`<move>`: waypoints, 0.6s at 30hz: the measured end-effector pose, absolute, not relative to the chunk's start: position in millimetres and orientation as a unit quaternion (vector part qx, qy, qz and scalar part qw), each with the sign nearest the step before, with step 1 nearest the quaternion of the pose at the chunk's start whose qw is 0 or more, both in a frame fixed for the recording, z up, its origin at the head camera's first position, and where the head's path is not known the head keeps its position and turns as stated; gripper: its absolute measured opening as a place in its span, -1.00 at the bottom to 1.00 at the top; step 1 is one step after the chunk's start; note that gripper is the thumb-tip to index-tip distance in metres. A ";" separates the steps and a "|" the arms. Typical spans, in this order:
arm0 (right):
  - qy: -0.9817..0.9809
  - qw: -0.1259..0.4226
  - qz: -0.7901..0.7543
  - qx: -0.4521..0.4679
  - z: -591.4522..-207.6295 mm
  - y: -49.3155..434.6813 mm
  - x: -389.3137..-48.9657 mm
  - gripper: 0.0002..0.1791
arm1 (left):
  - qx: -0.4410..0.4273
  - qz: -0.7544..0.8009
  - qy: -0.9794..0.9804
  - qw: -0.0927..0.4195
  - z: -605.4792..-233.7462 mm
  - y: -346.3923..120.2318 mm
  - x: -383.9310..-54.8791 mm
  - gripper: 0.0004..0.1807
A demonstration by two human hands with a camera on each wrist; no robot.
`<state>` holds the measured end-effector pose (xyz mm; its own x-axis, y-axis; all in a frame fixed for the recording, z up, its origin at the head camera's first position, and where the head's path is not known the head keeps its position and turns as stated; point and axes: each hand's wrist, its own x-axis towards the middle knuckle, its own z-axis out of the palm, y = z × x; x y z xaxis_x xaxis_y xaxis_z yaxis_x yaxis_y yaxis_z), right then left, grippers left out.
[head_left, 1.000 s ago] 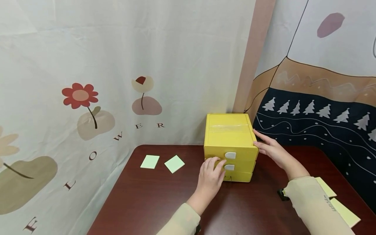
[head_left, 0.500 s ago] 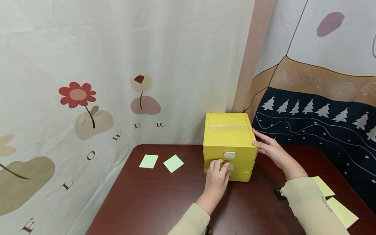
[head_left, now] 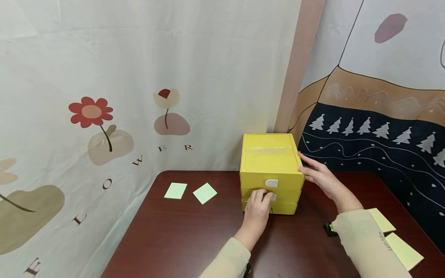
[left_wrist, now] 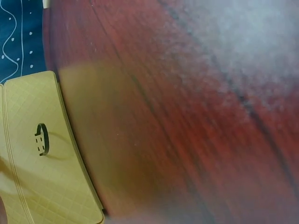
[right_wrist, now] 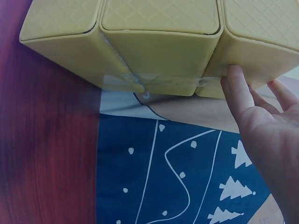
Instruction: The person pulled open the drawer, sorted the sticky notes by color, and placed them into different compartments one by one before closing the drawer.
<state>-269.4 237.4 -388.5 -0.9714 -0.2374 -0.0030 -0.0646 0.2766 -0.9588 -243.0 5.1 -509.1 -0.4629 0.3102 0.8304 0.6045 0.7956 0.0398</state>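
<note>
A yellow three-tier drawer box (head_left: 269, 154) stands at the back of the table, with clear tape across its top. My left hand (head_left: 256, 214) is at the middle drawer's front, fingers curled at its white handle (head_left: 273, 197), whose right end shows past the thumb. The top drawer has a white handle (head_left: 271, 183) too. In the left wrist view a dark bracket (left_wrist: 42, 140) is on the bottom drawer's front. My right hand (head_left: 323, 179) rests with extended fingers against the box's upper right side; the right wrist view shows its fingertips (right_wrist: 235, 72) touching the top tier.
Two pale green sticky-note pads (head_left: 175, 190) lie left of the box. On the right, yellow pads (head_left: 405, 251) lie partly behind the right sleeve (head_left: 372, 239). A printed curtain (head_left: 222, 77) hangs right behind the dark red table (head_left: 180, 239).
My left hand has moved right, from the left part of the drawer fronts to the middle handle, and its fingers have curled there. The right hand stays against the box's side.
</note>
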 end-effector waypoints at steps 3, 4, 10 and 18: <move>0.794 0.073 -0.595 -0.098 -389.2 237.2 -269.7 -0.22 | -0.274 -0.163 -0.833 0.451 -508.7 5.2 -243.8 -0.75; 0.794 0.073 -0.596 -0.098 -389.4 237.1 -269.8 -0.22 | -0.275 -0.162 -0.831 0.455 -508.6 5.2 -244.0 -0.75; 0.793 0.074 -0.597 -0.096 -390.7 237.3 -270.3 -0.22 | -0.275 -0.165 -0.823 0.469 -507.8 5.5 -243.0 -0.79; 0.797 0.074 -0.593 -0.093 -391.1 237.8 -270.1 -0.21 | -0.282 -0.175 -0.820 0.467 -506.9 3.1 -234.2 -0.83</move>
